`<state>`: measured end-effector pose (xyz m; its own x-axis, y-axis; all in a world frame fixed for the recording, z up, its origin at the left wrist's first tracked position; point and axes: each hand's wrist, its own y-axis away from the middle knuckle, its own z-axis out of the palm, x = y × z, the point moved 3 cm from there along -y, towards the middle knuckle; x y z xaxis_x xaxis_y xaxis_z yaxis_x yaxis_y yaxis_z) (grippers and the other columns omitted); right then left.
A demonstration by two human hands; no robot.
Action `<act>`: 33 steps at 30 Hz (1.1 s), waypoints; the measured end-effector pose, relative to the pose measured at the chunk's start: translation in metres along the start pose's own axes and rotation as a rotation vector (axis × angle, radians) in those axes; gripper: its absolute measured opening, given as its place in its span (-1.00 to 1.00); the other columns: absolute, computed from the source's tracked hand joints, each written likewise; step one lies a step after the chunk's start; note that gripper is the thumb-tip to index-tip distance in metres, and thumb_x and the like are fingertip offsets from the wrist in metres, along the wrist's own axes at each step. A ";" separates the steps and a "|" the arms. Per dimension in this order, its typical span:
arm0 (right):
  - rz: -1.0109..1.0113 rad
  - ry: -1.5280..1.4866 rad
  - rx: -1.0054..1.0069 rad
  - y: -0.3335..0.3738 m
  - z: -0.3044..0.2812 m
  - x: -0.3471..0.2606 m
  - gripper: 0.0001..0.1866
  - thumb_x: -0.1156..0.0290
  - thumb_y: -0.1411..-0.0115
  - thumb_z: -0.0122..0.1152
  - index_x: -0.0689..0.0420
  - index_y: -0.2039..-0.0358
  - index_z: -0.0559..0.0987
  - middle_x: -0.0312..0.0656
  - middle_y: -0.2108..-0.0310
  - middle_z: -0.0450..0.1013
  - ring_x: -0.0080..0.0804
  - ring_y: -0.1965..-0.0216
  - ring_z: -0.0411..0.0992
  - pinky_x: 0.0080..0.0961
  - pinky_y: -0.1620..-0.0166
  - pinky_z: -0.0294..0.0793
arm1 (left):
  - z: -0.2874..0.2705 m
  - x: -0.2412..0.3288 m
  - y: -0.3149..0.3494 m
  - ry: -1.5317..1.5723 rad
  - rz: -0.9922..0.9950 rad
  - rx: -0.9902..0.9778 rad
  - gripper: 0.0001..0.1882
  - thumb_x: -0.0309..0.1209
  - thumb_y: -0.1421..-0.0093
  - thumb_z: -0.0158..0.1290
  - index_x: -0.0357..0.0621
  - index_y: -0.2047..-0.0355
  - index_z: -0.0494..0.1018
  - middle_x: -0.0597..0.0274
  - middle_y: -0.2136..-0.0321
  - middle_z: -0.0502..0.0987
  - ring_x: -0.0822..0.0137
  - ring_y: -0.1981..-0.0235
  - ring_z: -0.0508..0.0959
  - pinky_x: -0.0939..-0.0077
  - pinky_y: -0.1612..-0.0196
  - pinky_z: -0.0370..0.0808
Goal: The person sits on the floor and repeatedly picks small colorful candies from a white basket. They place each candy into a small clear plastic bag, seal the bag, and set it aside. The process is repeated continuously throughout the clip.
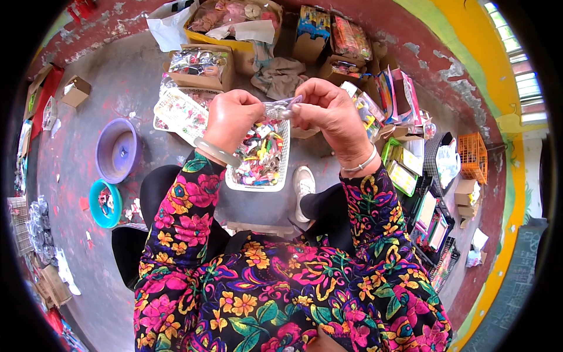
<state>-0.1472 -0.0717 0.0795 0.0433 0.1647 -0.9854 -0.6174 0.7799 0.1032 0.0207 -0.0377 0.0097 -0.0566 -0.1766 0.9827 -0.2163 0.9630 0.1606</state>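
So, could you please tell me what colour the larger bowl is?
Purple bowl, clearest in the head view.

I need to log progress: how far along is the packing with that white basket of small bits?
Done: cannot tell which boxes hold finished packets. In hand: both the left hand and right hand grip one small clear packet. Left: the white basket below holds many loose colourful pieces.
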 end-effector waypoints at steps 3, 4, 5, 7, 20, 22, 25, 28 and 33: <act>0.016 0.124 0.033 0.000 0.006 0.007 -0.90 0.54 0.01 0.15 0.23 0.43 0.46 -0.30 0.53 0.44 -0.63 0.50 0.42 -0.72 0.44 0.38 | 0.005 0.002 0.003 -0.120 0.012 0.011 -0.93 -0.59 0.04 0.08 -0.38 0.53 0.46 0.25 0.62 0.49 0.51 0.58 0.49 0.69 0.49 0.44; -0.015 0.196 0.059 -0.001 0.007 0.009 -0.91 0.55 0.01 0.14 0.28 0.45 0.49 -0.31 0.56 0.44 -0.66 0.51 0.39 -0.72 0.44 0.37 | 0.007 0.000 0.002 -0.139 0.030 -0.002 -0.94 -0.59 0.05 0.08 -0.37 0.53 0.46 0.25 0.62 0.49 0.52 0.59 0.48 0.69 0.49 0.44; -0.052 0.281 0.065 -0.002 0.005 0.011 -0.91 0.55 0.02 0.15 0.29 0.46 0.50 -0.32 0.57 0.44 -0.66 0.51 0.38 -0.72 0.45 0.36 | 0.009 -0.002 0.001 -0.157 0.048 -0.015 -0.94 -0.59 0.05 0.08 -0.37 0.54 0.47 0.25 0.62 0.49 0.52 0.59 0.48 0.69 0.49 0.44; -0.130 0.451 0.070 -0.003 0.002 0.018 -0.90 0.56 0.04 0.15 0.31 0.47 0.52 -0.34 0.58 0.44 -0.67 0.52 0.36 -0.73 0.45 0.34 | 0.011 -0.004 0.001 -0.215 0.104 -0.015 -0.92 -0.57 0.06 0.08 -0.38 0.54 0.47 0.23 0.63 0.50 0.50 0.59 0.48 0.66 0.50 0.43; -0.440 1.107 0.151 -0.005 0.005 0.023 -0.90 0.44 0.15 0.12 0.09 0.57 0.58 -0.14 0.58 0.45 -0.17 0.51 0.43 -0.40 0.45 0.42 | 0.014 0.001 0.009 -0.475 0.335 0.028 -0.90 -0.49 0.09 0.06 -0.26 0.54 0.51 0.08 0.62 0.52 0.29 0.59 0.53 0.48 0.48 0.43; -0.424 1.173 0.128 -0.006 0.010 0.026 -0.90 0.43 0.14 0.09 0.06 0.58 0.58 -0.15 0.59 0.44 -0.17 0.49 0.43 -0.37 0.44 0.41 | 0.016 0.000 0.010 -0.496 0.361 0.015 -0.91 -0.50 0.08 0.04 -0.25 0.55 0.50 0.07 0.62 0.52 0.26 0.58 0.53 0.46 0.48 0.43; -0.362 1.188 0.088 -0.006 0.012 0.030 -0.86 0.40 0.11 0.05 0.04 0.56 0.59 -0.14 0.56 0.45 -0.15 0.46 0.43 -0.35 0.41 0.41 | 0.017 -0.003 0.008 -0.525 0.393 -0.010 -0.92 -0.51 0.07 0.03 -0.25 0.56 0.49 0.06 0.63 0.51 0.25 0.57 0.54 0.44 0.48 0.43; -0.320 1.093 0.053 -0.009 0.005 0.032 -0.85 0.39 0.10 0.07 0.07 0.53 0.59 -0.11 0.55 0.45 -0.14 0.47 0.43 -0.38 0.41 0.41 | 0.017 -0.004 0.008 -0.526 0.382 -0.037 -0.92 -0.52 0.06 0.03 -0.28 0.55 0.48 0.06 0.64 0.50 0.26 0.58 0.53 0.43 0.49 0.42; -0.207 0.776 0.079 -0.014 -0.011 0.036 -0.83 0.41 0.13 0.14 0.19 0.49 0.58 -0.09 0.59 0.45 -0.24 0.53 0.44 -0.47 0.41 0.40 | 0.018 0.003 0.010 -0.459 0.363 -0.146 -0.91 -0.51 0.02 0.03 -0.33 0.54 0.45 0.11 0.67 0.47 0.39 0.59 0.49 0.44 0.51 0.41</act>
<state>-0.1454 -0.0833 0.0412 -0.4247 -0.4317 -0.7958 -0.5981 0.7936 -0.1114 0.0007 -0.0325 0.0127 -0.5240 0.1303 0.8417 0.0298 0.9904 -0.1347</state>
